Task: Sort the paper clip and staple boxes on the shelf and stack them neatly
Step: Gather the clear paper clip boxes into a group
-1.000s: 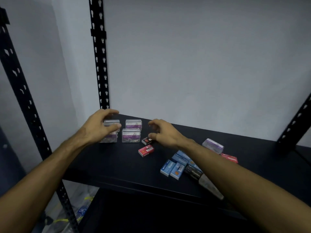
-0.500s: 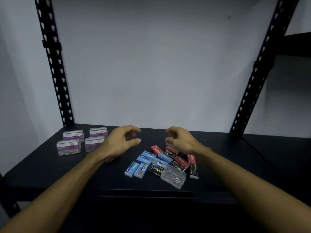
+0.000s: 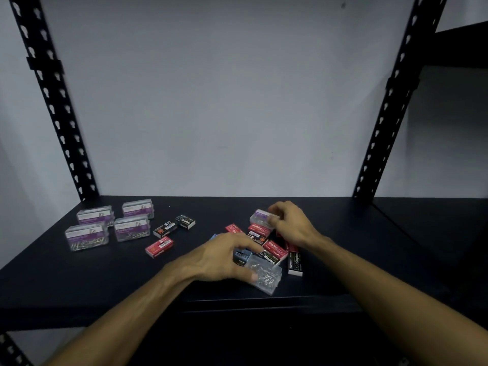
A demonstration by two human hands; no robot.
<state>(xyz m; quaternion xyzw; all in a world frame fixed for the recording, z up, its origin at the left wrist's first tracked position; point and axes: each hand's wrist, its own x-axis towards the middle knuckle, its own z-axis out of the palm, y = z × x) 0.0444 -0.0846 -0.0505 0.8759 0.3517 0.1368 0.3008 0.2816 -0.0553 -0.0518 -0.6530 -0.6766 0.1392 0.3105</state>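
Right hand [image 3: 289,225] pinches a clear paper-clip box [image 3: 261,217] at the pile's far edge, left hand [image 3: 224,257] curls round another clear box [image 3: 266,277] at the near shelf [image 3: 79,281] edge; risk: it slips off or jostles staple boxes [image 3: 274,249].

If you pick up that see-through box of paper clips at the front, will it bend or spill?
The clear plastic paper clip box under the left hand looks rigid, so probably no bending. Its lid seems shut, so spilling is unlikely. The loose clips would likely rattle.
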